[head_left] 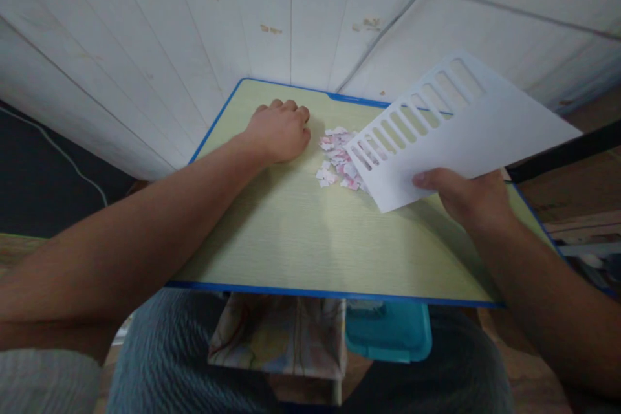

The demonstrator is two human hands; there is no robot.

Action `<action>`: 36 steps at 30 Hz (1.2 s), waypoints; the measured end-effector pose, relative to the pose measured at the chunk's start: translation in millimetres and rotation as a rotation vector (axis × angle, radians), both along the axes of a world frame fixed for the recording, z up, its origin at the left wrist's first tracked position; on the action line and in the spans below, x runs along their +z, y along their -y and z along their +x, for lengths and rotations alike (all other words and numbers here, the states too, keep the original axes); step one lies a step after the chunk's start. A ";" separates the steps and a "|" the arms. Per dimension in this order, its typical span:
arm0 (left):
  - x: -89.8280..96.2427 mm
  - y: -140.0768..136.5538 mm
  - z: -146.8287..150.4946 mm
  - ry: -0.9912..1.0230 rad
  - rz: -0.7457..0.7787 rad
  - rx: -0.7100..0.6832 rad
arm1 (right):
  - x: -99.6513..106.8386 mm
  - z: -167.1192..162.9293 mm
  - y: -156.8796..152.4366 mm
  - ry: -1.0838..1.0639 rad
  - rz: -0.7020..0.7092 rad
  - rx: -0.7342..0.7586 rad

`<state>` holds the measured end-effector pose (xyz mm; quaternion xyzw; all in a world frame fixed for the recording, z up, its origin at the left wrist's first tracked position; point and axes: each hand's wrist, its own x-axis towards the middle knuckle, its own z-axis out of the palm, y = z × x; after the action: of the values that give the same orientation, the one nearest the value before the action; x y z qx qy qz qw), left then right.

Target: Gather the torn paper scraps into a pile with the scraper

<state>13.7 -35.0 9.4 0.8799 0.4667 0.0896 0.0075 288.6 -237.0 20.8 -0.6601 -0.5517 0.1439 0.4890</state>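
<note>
My right hand (473,197) grips a stiff white sheet (473,123) by its lower edge, thumb on top and fingers hidden beneath. A row of rounded slots, graded in size, is cut along the sheet's far side. It is held tilted above the table, with its left corner over a pile of torn paper scraps (339,158), white and pink, partly covering them. To the left of the pile, my left hand (281,129) rests on the table with its fingers curled down. Whatever those fingers may hold is hidden.
The pale yellow-green table (291,233) has a blue edge and stands against a white panelled wall (272,6). A cable (388,29) runs down the wall. Below the front edge are a patterned box (276,336) and a teal container (388,333). A dark bar (572,152) is at right.
</note>
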 end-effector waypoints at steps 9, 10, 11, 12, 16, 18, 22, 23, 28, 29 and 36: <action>-6.4 -15.2 -2.0 0.121 0.010 0.001 | 18.0 -50.2 11.8 0.250 0.026 0.261; -6.9 -15.5 -1.5 0.116 0.014 -0.002 | 20.1 -54.3 10.8 0.308 0.024 0.304; -7.7 -15.9 -1.0 0.117 0.017 -0.004 | 21.6 -57.3 9.7 0.367 0.018 0.354; -8.8 -16.4 -0.6 0.123 0.019 -0.006 | 22.6 -59.4 9.0 0.424 0.008 0.404; -13.1 -18.6 -0.8 0.170 0.019 -0.011 | 24.4 -63.7 13.1 0.578 0.029 0.561; -13.0 -18.5 -1.7 0.171 0.010 -0.016 | 26.5 -68.2 21.0 0.613 0.100 0.654; -8.7 -14.9 -3.1 0.153 -0.001 -0.031 | 33.1 -83.0 43.8 0.624 0.105 0.803; -7.6 -13.7 -3.3 0.151 -0.006 -0.031 | 33.7 -84.9 49.2 0.620 0.097 0.812; -6.6 -11.6 -2.9 0.175 -0.019 -0.039 | 22.4 -60.1 69.3 0.643 0.190 0.458; -7.3 -12.1 -2.7 0.179 -0.021 -0.042 | 18.5 -51.0 72.9 0.656 0.201 0.345; -8.7 -13.6 -1.9 0.224 -0.066 -0.047 | 5.1 -51.5 102.0 0.605 0.131 0.223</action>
<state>11.8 -21.4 0.6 0.8743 0.4450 0.1715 0.0908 237.1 -338.9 25.9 -0.5755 -0.7491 -0.0419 0.3255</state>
